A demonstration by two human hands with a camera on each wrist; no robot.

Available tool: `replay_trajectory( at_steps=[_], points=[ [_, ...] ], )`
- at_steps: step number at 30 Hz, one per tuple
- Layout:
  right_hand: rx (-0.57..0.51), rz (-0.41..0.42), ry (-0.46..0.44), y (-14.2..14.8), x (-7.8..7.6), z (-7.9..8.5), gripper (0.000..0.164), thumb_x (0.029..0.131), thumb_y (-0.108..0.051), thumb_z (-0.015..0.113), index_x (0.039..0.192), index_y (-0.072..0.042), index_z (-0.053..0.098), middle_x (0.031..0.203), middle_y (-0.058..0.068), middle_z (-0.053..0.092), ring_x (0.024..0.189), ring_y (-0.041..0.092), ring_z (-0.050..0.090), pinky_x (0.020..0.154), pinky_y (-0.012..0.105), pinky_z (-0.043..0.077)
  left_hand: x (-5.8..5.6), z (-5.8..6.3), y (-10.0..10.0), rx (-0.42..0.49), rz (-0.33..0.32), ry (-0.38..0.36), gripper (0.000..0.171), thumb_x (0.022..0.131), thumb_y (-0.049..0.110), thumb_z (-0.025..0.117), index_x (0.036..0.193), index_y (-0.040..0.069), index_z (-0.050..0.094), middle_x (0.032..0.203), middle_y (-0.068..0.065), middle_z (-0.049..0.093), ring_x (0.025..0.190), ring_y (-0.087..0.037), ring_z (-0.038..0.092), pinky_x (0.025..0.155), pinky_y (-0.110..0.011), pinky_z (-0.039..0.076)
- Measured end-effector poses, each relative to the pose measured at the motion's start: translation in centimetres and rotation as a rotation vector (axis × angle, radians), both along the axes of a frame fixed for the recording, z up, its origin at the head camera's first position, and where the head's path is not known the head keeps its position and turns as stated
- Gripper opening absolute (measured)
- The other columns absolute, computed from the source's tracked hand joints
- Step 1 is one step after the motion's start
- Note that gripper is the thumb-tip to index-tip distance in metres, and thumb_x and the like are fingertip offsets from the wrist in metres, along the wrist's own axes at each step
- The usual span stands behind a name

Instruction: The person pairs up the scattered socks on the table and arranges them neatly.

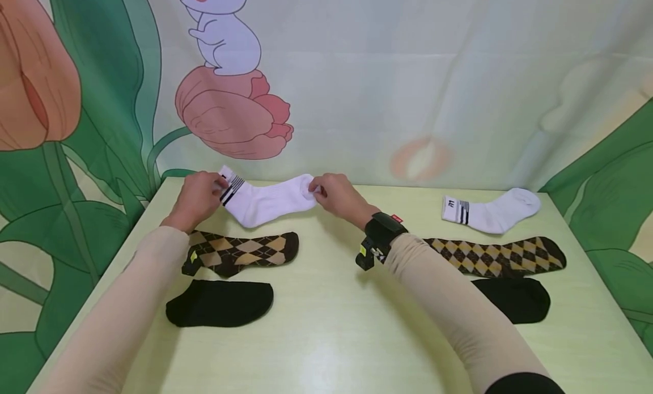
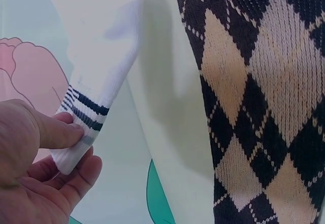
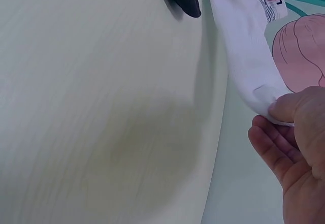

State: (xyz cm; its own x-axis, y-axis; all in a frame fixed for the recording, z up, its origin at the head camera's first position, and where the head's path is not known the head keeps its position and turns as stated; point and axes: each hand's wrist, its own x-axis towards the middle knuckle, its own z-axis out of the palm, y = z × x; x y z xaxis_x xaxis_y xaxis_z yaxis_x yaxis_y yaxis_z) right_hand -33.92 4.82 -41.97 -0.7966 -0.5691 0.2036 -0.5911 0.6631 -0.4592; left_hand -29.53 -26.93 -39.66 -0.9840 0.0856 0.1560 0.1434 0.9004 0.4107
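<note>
In the head view, the white sock [image 1: 278, 202] is at upper center-left, near the far edge of the surface [image 1: 336, 326], strung between two hands. The left hand [image 1: 198, 197] pinches the cuff and the right hand [image 1: 338, 195] pinches the toe, probably so the knit lies straight and unfolded. Below it come the left argyle sock [image 1: 255, 249] and the left black sock [image 1: 224, 303]. On the right side of the frame, the other white sock [image 1: 497, 214], the right argyle sock [image 1: 510, 259] and the right black sock [image 1: 525, 297] follow the same order, so the layout looks meant to set like across from like.

In the left wrist view, the left hand is at lower left, its thumb over the cuff and fingers beneath, nearly closed on the cloth; gripping so near the rim seems to leave the rest free to hang straight. Dark and grey bands cross the ribbed white cuff. Argyle diamonds in tan and dark brown fill the right side.

In the right wrist view, the right hand, at right, has the toe tip between thumb and fingers, with little gap. The white sock runs from there toward the top, plain and smooth, its lettered, striped cuff at upper right. Whether its underside touches the surface, I cannot tell.
</note>
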Motion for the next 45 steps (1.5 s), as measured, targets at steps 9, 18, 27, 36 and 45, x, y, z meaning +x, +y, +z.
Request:
replay_trajectory(
  at_steps=[9,18,27,36,45],
  points=[
    [-0.013,0.003,0.026,0.6,0.3,0.3,0.018,0.098,-0.002,0.062,0.11,-0.001,0.077,0.094,0.011,0.069,0.081,0.02,0.056,0.074,0.027,0.046,0.3,0.0,0.1,0.02,-0.023,0.037,0.026,0.092,-0.01,0.051,0.109,-0.011,0.071,0.115,-0.032,0.068,0.103,-0.041,0.063,0.074,-0.045,0.052],
    [-0.042,0.022,0.079,1.4,0.7,0.7,0.017,0.097,-0.001,0.063,0.107,0.0,0.077,0.094,0.013,0.071,0.081,0.021,0.06,0.075,0.029,0.051,0.7,0.4,0.6,0.041,-0.014,0.038,0.023,0.094,-0.009,0.054,0.109,-0.012,0.071,0.117,-0.032,0.067,0.102,-0.041,0.064,0.069,-0.041,0.051],
    [-0.038,0.027,0.089,2.3,1.4,1.6,0.019,0.097,-0.001,0.062,0.108,0.0,0.077,0.096,0.013,0.072,0.083,0.022,0.064,0.077,0.031,0.052,1.3,0.8,0.9,0.059,-0.041,0.079,0.024,0.094,-0.01,0.053,0.108,-0.011,0.072,0.114,-0.031,0.069,0.096,-0.038,0.062,0.065,-0.04,0.047],
    [-0.043,0.049,0.11,3.0,2.4,2.2,0.02,0.097,-0.001,0.061,0.108,-0.001,0.078,0.092,0.011,0.071,0.078,0.02,0.058,0.074,0.029,0.049,2.0,1.2,1.3,0.069,-0.063,0.097,0.024,0.094,-0.01,0.053,0.107,-0.011,0.073,0.115,-0.031,0.068,0.089,-0.037,0.06,0.057,-0.036,0.042],
    [-0.042,0.065,0.104,3.8,3.2,2.4,0.018,0.097,-0.002,0.063,0.108,-0.001,0.077,0.091,0.01,0.07,0.079,0.021,0.06,0.074,0.029,0.051,2.8,1.1,1.5,0.084,-0.062,0.074,0.022,0.096,-0.008,0.055,0.109,-0.01,0.073,0.118,-0.031,0.067,0.089,-0.037,0.06,0.056,-0.035,0.042]
  ],
)
